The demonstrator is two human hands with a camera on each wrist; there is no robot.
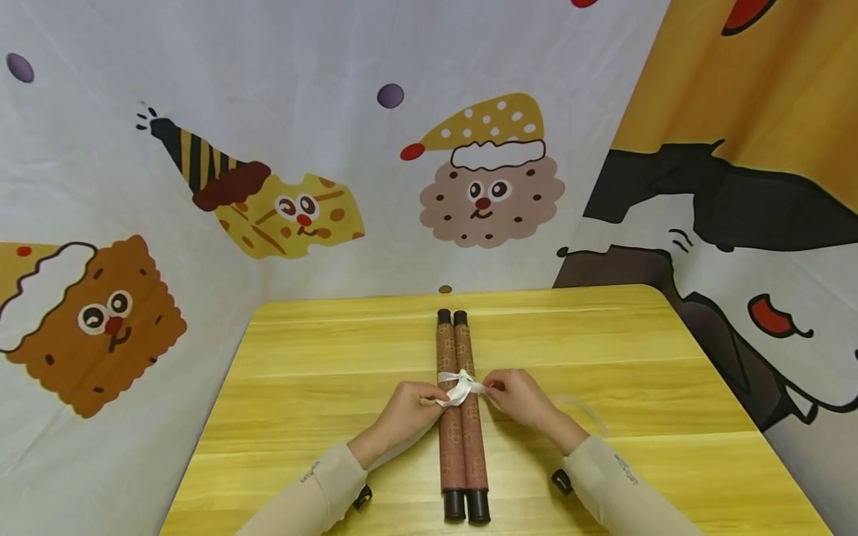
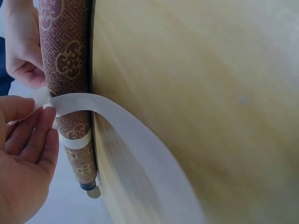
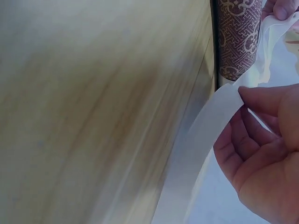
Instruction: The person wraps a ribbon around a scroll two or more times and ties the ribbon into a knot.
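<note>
Two rolled scrolls (image 1: 474,447) lie side by side, covered in reddish-brown brocade with gold motifs and dark end knobs. A white ribbon (image 1: 461,390) goes round both near their middle, with a loop gathered on top. From the left, my left hand (image 1: 404,414) pinches one part of the ribbon between thumb and fingers; its tail (image 2: 149,144) trails down over the table in the left wrist view. On the other side, my right hand (image 1: 526,402) pinches the ribbon between thumb and forefinger, and a long strip (image 3: 198,144) hangs from those fingertips.
The scrolls rest on a yellow wood-grain table (image 1: 322,357). Behind it and along its sides hangs a white curtain (image 1: 322,89) with cartoon biscuits and cheese. Black clips (image 1: 561,482) show beside the beige sleeves (image 1: 623,476).
</note>
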